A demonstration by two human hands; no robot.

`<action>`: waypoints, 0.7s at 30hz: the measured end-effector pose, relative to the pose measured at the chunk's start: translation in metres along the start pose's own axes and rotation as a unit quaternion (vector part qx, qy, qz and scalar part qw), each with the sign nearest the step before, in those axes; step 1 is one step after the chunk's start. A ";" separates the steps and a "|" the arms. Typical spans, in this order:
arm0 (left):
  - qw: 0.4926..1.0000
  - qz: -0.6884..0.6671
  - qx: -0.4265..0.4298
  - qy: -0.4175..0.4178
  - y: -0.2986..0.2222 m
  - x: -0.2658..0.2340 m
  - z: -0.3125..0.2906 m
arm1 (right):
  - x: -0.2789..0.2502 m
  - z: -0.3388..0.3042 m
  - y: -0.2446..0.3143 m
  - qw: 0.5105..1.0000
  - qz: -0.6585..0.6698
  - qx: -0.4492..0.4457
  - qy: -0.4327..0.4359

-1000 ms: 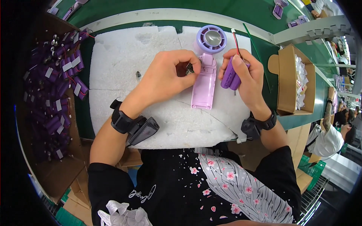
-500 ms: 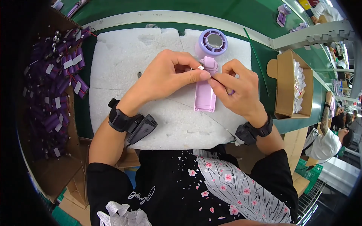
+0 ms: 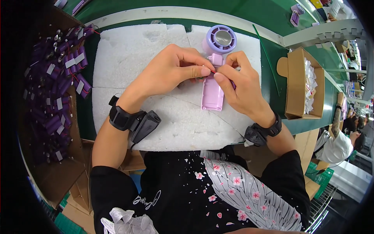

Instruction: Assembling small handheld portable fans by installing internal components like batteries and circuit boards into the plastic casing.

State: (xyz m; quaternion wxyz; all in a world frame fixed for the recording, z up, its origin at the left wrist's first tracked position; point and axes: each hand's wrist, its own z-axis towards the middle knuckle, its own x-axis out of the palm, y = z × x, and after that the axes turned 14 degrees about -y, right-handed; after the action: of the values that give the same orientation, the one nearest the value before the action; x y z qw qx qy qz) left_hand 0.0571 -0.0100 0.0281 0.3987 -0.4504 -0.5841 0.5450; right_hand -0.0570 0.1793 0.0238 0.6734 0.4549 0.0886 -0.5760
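A handheld fan lies on the white foam board, its round lilac head (image 3: pixel 221 38) at the far end and its open pink handle shell (image 3: pixel 212 97) toward me. Over the upper part of the shell, my left hand (image 3: pixel 175 72) pinches at a thin red wire (image 3: pixel 213 71) between thumb and forefinger. Close against it, my right hand (image 3: pixel 243 87) is also closed, thumb and forefinger pinching at the same wire. A bit of something purple shows under the right fingers, mostly hidden. The wire's ends are covered by my fingers.
On the left stands a cardboard box with many purple battery packs (image 3: pixel 50 121). A smaller carton (image 3: pixel 290 85) with white pieces stands at the right. A thin green stick (image 3: pixel 267 58) lies beside the foam board (image 3: pixel 128 50). Another person (image 3: pixel 335 146) sits farther right.
Both hands have shifted slightly away from me and come together. The white connector at my left fingertips no longer shows; a red wire now shows between my fingertips.
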 end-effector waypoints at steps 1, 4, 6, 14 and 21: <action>1.000 0.005 0.007 -0.002 0.001 0.000 0.000 | 0.001 -0.001 0.002 0.999 0.030 0.035 -0.003; 1.000 0.004 0.012 -0.006 0.000 0.000 0.000 | 0.001 0.000 0.007 0.990 0.090 0.107 -0.007; 1.000 -0.008 0.011 -0.009 -0.002 0.001 0.000 | 0.000 0.003 0.008 0.988 0.104 0.117 -0.012; 1.000 -0.008 0.023 -0.003 0.000 0.000 0.001 | 0.005 0.001 0.001 0.992 0.105 0.059 -0.038; 1.000 -0.009 0.006 -0.004 0.000 0.001 -0.001 | 0.003 -0.002 0.006 0.986 0.121 0.111 -0.019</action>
State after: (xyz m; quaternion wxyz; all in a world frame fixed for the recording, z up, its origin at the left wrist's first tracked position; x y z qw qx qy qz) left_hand 0.0576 -0.0087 0.0279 0.4036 -0.4404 -0.5866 0.5469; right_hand -0.0497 0.1777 0.0239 0.6850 0.5229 -0.0441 -0.5054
